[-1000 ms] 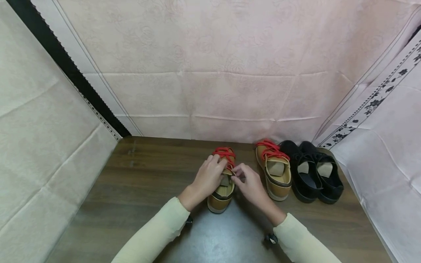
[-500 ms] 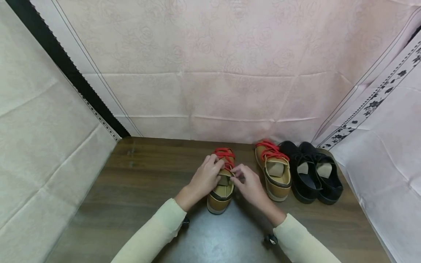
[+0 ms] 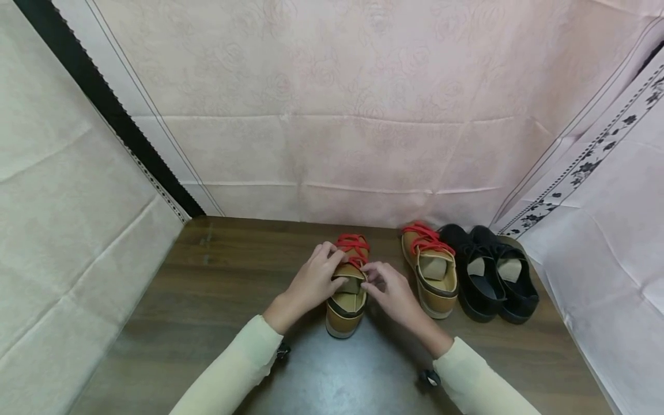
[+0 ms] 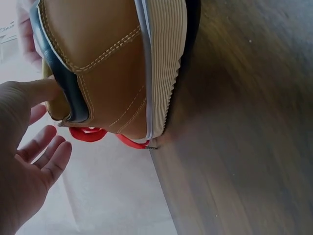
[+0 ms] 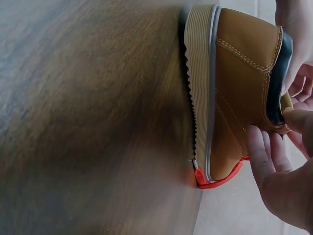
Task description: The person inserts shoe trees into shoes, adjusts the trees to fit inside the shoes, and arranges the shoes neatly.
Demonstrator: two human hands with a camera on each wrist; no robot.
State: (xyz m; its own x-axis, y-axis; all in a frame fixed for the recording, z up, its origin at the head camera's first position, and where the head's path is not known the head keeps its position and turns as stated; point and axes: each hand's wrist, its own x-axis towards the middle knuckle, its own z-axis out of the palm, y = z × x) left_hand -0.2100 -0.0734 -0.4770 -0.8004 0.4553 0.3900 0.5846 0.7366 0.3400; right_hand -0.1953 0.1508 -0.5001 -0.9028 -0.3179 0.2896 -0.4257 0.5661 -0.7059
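A tan shoe (image 3: 344,324) with a dark collar stands on the wooden surface, its toe pointing away from me. Red laces (image 3: 353,242) cross its front. My left hand (image 3: 311,283) is at the left side of the opening; in the left wrist view its thumb touches the collar area of the shoe (image 4: 110,93) while the other fingers stay apart from it. On the other side, my right hand (image 3: 393,293) pinches the upper edge of the opening, thumb inside and fingers along the outer side of the shoe (image 5: 239,83). The tongue (image 3: 349,286) lies between both hands.
A second tan shoe (image 3: 440,300) with red laces stands to the right. Beside it are two black shoes (image 3: 479,305), near the right cloth wall (image 3: 607,276). A pale cloth (image 3: 332,150) hangs behind the brown wooden surface (image 3: 233,271).
My left hand has shifted left and slightly away from the laces, and its fingers have spread from the thumb. My right hand stays at the edge of the shoe's opening.
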